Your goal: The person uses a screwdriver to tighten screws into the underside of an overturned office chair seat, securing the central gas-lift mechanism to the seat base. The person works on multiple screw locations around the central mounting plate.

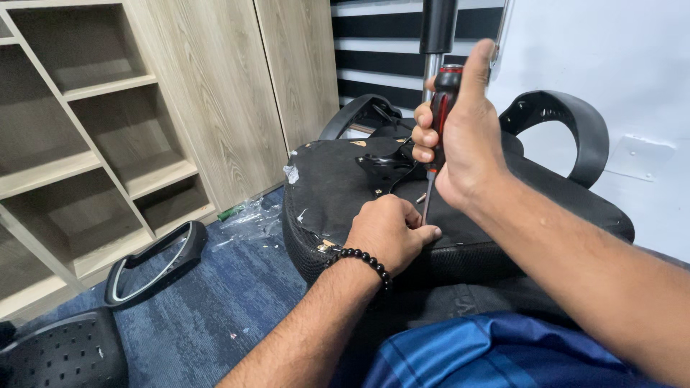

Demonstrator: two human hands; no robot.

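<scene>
**Screwdriver upright on the chair seat, both hands on it**

Head view. I see the right hand (460, 136) clenched round the red-and-black handled screwdriver (440, 122), thumb up along the top of the handle. The tool's long axis runs near vertical, slightly tilted: handle up, thin steel shaft down, tip pointing at the underside of the upturned black office chair seat (338, 187). The tip lands just beside the fingers of the left hand (388, 233).

Left hand rests on the seat's near edge, fingers curled, fingertips pinched at the shaft's lower end. I can't tell whether it holds a screw or only steadies the tip; the contact point is hidden by the fingers. A black bead bracelet (359, 260) sits on that wrist.

Key relation: the tip sits directly below the right grip and directly right of the left fingertips, so left hand is nearer the working end, right hand nearer the handle.

Around it:
- black metal mounting plate (381, 167) on the seat, just behind the tip; a loose small screw (420, 197) lies near the shaft.
- chrome-and-black gas lift column (435, 43) behind the right hand.
- curved black armrest (568, 126) at the right, a second loose armrest (154, 262) on the blue carpet floor (215, 309).
- crumpled clear plastic bag (251, 215) by the wooden shelf unit (93, 144).
</scene>
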